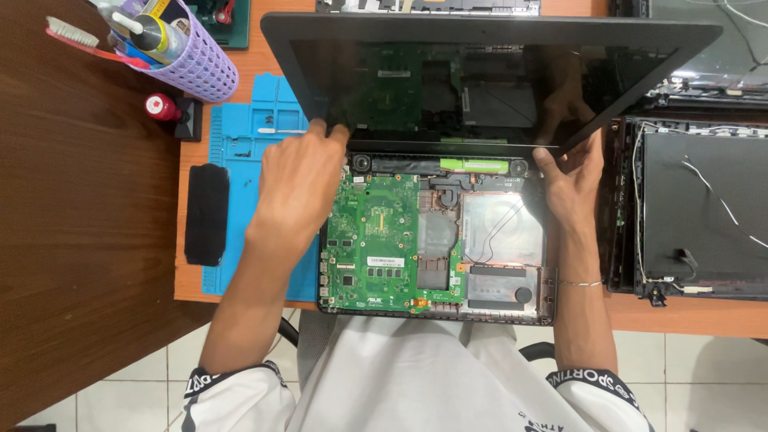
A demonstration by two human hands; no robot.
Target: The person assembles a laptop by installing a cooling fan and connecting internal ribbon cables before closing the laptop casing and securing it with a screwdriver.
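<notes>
Left hand grips black laptop screen panel at lower-left corner, right hand at lower-right; long axis crosswise, above open green-board base.

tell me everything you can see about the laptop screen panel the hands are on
The screen panel is a dark, glossy display in a black plastic bezel, switched off and mirroring the circuit board below. It stands tilted over the rear edge of the opened laptop base on the orange desk. The left hand grips its lower left corner; the right hand holds the lower right edge.
</notes>
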